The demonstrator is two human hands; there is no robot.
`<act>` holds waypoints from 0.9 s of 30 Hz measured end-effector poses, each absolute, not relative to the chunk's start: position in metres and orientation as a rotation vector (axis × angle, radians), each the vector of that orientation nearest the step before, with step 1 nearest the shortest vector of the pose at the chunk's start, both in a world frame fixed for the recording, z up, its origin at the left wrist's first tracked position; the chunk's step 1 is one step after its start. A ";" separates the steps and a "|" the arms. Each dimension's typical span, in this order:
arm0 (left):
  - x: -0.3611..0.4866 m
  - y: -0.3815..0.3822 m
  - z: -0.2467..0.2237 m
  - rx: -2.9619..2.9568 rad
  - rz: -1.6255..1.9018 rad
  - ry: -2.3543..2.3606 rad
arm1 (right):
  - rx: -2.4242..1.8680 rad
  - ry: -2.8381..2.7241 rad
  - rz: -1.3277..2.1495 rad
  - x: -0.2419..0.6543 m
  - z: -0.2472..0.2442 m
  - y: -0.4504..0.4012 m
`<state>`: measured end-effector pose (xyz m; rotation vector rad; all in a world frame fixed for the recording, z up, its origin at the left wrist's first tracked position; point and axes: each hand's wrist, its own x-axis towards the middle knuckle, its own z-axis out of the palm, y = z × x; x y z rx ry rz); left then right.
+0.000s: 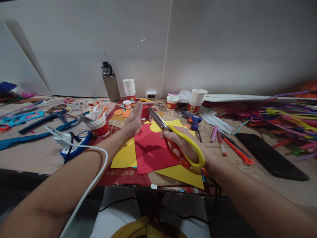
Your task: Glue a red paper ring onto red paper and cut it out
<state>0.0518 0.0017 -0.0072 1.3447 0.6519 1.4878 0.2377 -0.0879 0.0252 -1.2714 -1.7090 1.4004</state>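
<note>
My left hand (135, 120) pinches a small red paper piece (145, 112) above the table's middle. Scissors (189, 140) with one yellow and one red handle loop are gripped in my right hand (179, 143). Their metal blades point up and left, with the tips at the red piece; whether they touch it is hard to tell. Beneath both hands a red sheet (155, 155) lies over yellow sheets (125, 155). Orange paper discs (118, 112) rest beyond my left wrist.
Left: a cup of tools (97, 127), a blue power strip (78, 145) and a white cable. Behind: a bottle (111, 86) and stacked cups (197, 99). Right: a blue glue gun (195, 122), a red cutter (239, 152), a black phone-like slab (272, 157) and pipe cleaners (292, 122).
</note>
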 end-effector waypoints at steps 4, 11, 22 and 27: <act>0.052 0.001 -0.006 1.345 1.486 0.630 | -1.331 -1.715 1.387 0.235 0.033 -0.091; 0.053 0.000 -0.005 1.361 1.498 0.623 | -1.360 -1.749 1.315 0.233 0.040 -0.093; 0.052 0.000 -0.007 1.367 1.500 0.679 | -1.311 -1.880 1.284 0.240 0.034 -0.087; 0.047 0.004 -0.008 1.293 1.520 0.755 | -1.229 -1.900 1.365 0.243 0.028 -0.083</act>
